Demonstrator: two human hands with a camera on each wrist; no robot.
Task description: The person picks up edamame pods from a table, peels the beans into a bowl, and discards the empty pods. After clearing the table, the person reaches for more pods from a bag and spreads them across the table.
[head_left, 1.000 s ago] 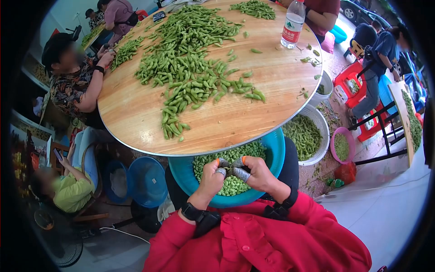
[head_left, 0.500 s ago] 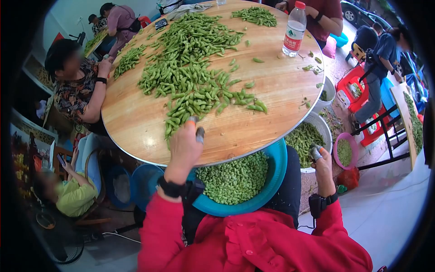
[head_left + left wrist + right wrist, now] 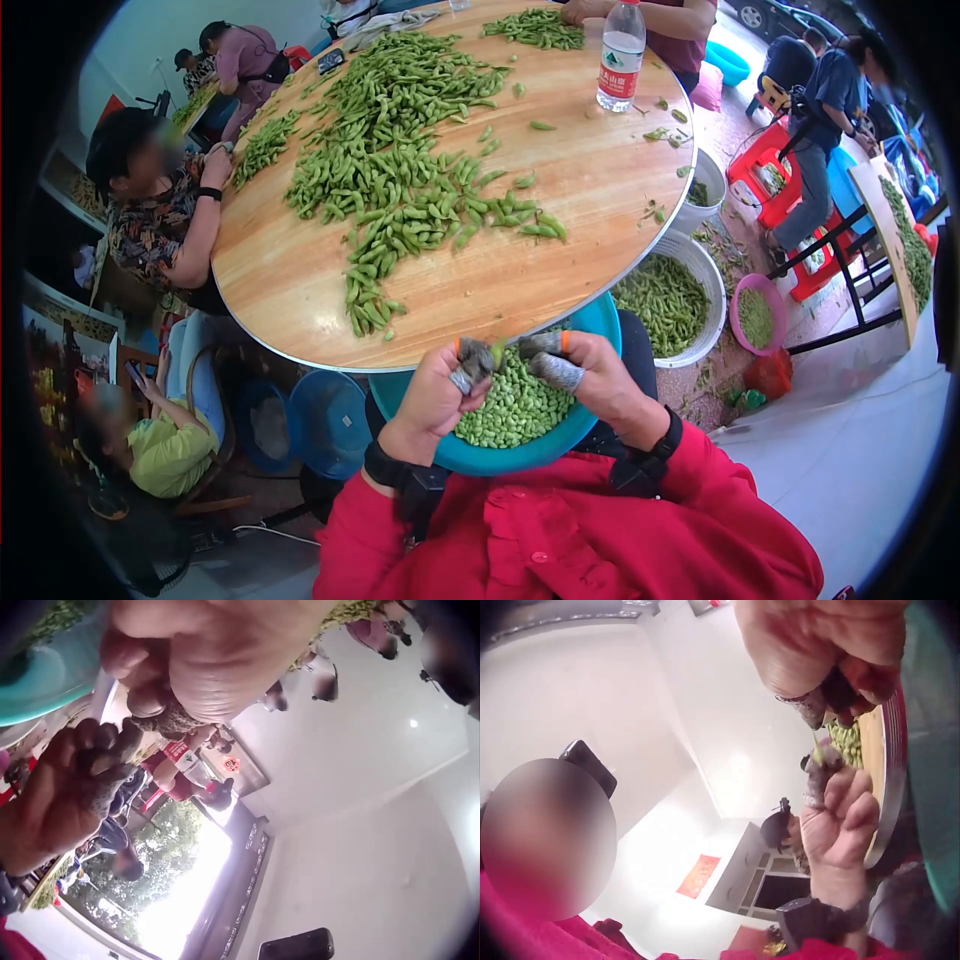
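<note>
The left grip [image 3: 435,390] has come back from the counter [image 3: 300,260] pinching a pod [image 3: 817,754], the right grip [image 3: 590,375] from the white basket [image 3: 714,272]; the 2 now meet over the teal bowl [image 3: 600,325].

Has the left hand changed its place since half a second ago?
Yes. The left hand came back from the wooden table, where it reached the pods, and is now below the table edge, over the teal basin.

The head view looks steeply down on the counter [image 3: 290,270] and basin [image 3: 600,325]. Each wrist view sits close under its own hand, facing upward. All three share the left hand [image 3: 432,385] and right hand [image 3: 600,385].
</note>
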